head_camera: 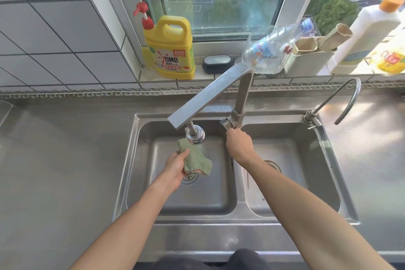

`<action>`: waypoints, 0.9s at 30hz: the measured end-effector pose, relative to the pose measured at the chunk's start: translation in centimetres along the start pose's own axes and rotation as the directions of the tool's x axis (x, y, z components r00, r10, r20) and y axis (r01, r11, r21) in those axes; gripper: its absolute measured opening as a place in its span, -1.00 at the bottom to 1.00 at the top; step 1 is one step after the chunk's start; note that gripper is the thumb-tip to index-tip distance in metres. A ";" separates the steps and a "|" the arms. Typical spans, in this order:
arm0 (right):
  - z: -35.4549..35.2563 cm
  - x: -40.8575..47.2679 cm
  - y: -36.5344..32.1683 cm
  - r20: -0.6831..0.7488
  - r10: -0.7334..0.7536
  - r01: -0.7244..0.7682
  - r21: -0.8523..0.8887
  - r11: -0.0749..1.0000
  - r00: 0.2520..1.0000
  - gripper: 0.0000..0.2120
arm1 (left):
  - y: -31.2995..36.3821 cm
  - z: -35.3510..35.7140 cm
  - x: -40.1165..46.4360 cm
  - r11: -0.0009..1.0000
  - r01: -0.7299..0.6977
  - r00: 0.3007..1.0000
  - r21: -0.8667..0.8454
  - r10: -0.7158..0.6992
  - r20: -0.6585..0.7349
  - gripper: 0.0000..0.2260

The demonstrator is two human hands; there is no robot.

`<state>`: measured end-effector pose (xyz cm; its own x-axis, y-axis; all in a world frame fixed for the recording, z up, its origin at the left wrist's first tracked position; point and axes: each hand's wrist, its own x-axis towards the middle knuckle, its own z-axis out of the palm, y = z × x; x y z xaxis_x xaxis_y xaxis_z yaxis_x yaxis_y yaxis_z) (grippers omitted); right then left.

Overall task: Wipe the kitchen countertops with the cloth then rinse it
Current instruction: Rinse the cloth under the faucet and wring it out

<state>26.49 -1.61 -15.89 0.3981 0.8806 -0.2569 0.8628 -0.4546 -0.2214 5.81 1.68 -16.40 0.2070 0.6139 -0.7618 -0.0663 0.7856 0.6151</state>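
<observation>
A crumpled green cloth (195, 158) with a pink edge hangs over the left sink basin (210, 195), just under the faucet's round spray head (195, 136). My left hand (176, 165) grips the cloth from the left side. My right hand (238, 143) holds the faucet handle (226, 124) at the base of the tall steel faucet (210, 96). No water stream is visible from the spray head. The steel countertop (59, 160) stretches to the left of the sink.
The right basin (306, 182) lies beside the left one, with a thin curved tap (348, 96) at its back right. The windowsill holds a yellow detergent jug (171, 48), a dark sponge holder (217, 62), a clear plastic bottle (269, 49), a white bottle (370, 30) and a utensil holder (311, 57).
</observation>
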 end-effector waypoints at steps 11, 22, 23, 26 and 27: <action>-0.5 -0.8 1.0 0.129 0.226 -0.260 0.476 0.840 0.966 -0.69 | 0.5 1.0 0.7 0.998 0.003 0.997 0.064 -0.007 0.075 -0.80; 4.4 -3.3 -1.3 0.671 0.158 -0.689 0.705 0.166 0.724 -0.37 | 0.6 1.1 1.1 0.996 0.044 0.985 0.076 -0.056 0.164 -0.74; 4.8 -3.4 -1.6 0.708 0.086 -0.712 0.700 0.048 0.701 -0.36 | 0.6 0.9 1.0 0.996 0.054 0.983 0.075 -0.066 0.169 -0.74; 5.6 -3.2 -2.6 0.696 -0.035 -0.693 0.708 -0.134 0.717 -0.42 | 0.3 -0.5 1.1 0.991 0.083 0.980 0.106 -0.101 0.174 -0.69; 5.8 -3.1 -2.8 0.679 0.007 -0.672 0.728 -0.138 0.734 -0.46 | 0.2 -1.0 1.2 0.988 0.083 0.981 0.129 -0.104 0.167 -0.68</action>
<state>21.00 -3.81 -19.95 0.0865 0.5530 -0.8287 -0.6134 -0.6259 -0.4817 5.11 2.69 -17.41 0.3724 0.5075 -0.7770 0.0778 0.8172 0.5710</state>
